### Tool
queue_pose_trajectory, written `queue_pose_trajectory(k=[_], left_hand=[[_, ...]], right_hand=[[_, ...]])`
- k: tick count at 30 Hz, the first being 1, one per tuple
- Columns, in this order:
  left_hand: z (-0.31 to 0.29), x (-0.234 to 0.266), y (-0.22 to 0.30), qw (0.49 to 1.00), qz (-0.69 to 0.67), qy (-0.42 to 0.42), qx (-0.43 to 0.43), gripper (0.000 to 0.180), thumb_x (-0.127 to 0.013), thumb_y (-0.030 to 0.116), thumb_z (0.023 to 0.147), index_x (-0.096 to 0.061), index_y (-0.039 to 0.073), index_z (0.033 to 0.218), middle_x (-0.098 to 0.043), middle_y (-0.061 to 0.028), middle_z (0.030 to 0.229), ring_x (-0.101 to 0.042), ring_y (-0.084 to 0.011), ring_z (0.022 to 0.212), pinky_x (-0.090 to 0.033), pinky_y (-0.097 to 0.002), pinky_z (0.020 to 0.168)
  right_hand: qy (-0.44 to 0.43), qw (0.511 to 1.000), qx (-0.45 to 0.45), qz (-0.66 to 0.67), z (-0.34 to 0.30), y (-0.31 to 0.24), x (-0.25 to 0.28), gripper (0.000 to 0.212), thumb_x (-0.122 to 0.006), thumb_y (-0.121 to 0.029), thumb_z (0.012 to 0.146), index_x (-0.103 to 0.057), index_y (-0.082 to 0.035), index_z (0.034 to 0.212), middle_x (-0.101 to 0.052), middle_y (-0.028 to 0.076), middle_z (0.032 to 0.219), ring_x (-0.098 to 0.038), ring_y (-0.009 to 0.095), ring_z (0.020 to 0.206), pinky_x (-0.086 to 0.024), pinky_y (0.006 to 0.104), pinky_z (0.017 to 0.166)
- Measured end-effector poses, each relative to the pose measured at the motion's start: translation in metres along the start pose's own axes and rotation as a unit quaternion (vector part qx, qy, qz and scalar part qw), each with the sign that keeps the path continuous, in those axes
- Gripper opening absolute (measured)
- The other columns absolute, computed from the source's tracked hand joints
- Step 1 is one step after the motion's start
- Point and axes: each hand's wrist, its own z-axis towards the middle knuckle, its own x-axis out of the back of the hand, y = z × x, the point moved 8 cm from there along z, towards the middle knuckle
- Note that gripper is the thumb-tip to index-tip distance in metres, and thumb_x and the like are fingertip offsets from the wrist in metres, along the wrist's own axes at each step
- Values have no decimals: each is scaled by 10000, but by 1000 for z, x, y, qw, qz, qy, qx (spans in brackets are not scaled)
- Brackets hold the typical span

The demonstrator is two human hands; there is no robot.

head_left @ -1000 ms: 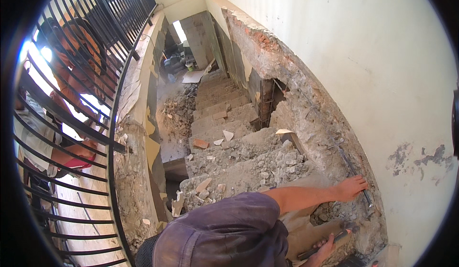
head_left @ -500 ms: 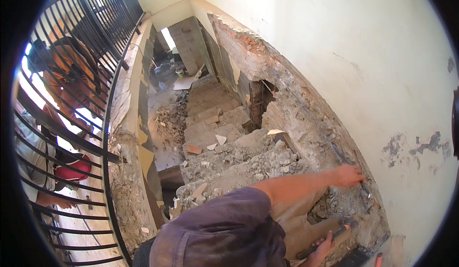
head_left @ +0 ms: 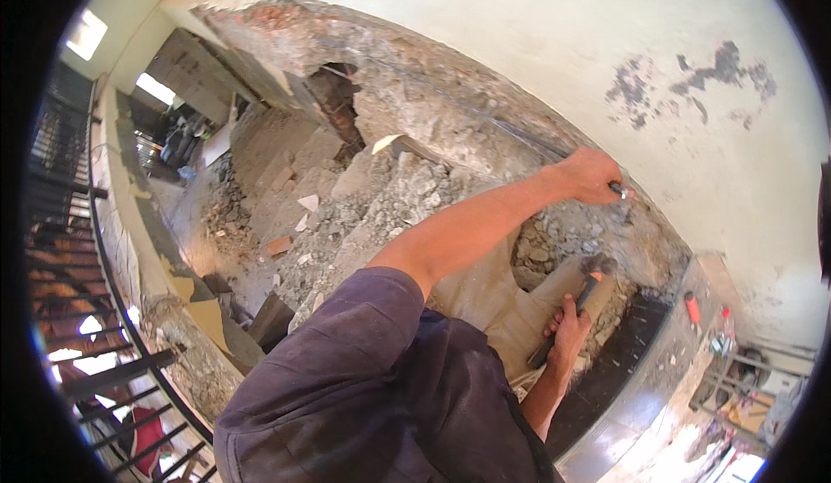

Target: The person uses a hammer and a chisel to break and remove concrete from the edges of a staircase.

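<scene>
A slim metal chisel (head_left: 616, 189) shows only by its pale tip, poking out of the left hand (head_left: 590, 174) right at the foot of the white plastered wall (head_left: 537, 41), where plaster meets broken masonry. The left fingers are curled shut around it, so most of its length is hidden. Lower down, the right hand (head_left: 568, 331) has its fingers wrapped tight on the dark handle of a hammer (head_left: 578, 301), whose blunt grey head points up toward the rubble, well short of the chisel.

Between the two hands lies a pocket of loose grey rubble (head_left: 563, 241) and a tan trouser leg (head_left: 493, 297). The left forearm stretches across the middle of the view, and the shoulder in a dark purple shirt (head_left: 363, 388) blocks the lower centre.

Further out, the chipped concrete stairs (head_left: 346, 197) run down to the left, strewn with broken pieces. A jagged hole (head_left: 338, 102) gapes in the stripped wall band above them. Black metal railing (head_left: 69, 310) curves along the left edge. At lower right a dark polished floor (head_left: 623, 379) carries a small orange object (head_left: 692, 307), too small to identify.
</scene>
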Motion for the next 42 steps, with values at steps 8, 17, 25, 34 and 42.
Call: queue_pose_trajectory(k=[8, 17, 25, 34, 42], left_hand=[[-2, -3, -1, 982, 25, 186, 7, 452, -614, 400, 950, -666, 77, 637, -622, -160, 581, -630, -371, 570, -491, -490, 580], [-16, 17, 4, 917, 45, 382, -106, 334, -742, 240, 860, -573, 103, 606, -586, -92, 551, -579, -292, 473, -412, -398, 425], [-5, -2, 3, 941, 1, 328, -83, 331, -757, 249, 850, -571, 74, 640, -584, -107, 585, -584, -326, 520, -438, -434, 480], [10, -32, -1, 970, 11, 242, -35, 281, -702, 269, 895, -602, 77, 716, -627, -128, 679, -638, -353, 674, -486, -477, 613], [9, -44, -9, 980, 36, 194, 6, 361, -644, 344, 958, -600, 78, 717, -613, -140, 637, -634, -365, 647, -484, -477, 586]], right_hand=[[35, 999, 12, -29, -15, 9, 10, 291, -656, -267, 959, -542, -11, 884, -462, -1, 600, -438, 112, 450, -373, 300, 411], [30, 999, 4, 26, -25, 0, 8, 290, -639, -273, 975, -525, -51, 828, -417, -22, 567, -400, 100, 431, -345, 302, 397], [69, 968, 107, 218, -50, -69, 29, 369, -623, -280, 988, -399, -137, 731, -341, -45, 523, -329, 76, 383, -300, 286, 339], [42, 958, 93, 269, -1, -131, -26, 389, -645, -329, 971, -433, -148, 699, -345, -60, 523, -330, 57, 379, -306, 257, 347], [85, 925, 167, 329, -35, -147, 54, 361, -625, -284, 970, -452, -148, 684, -343, -56, 521, -310, 69, 387, -291, 272, 343]])
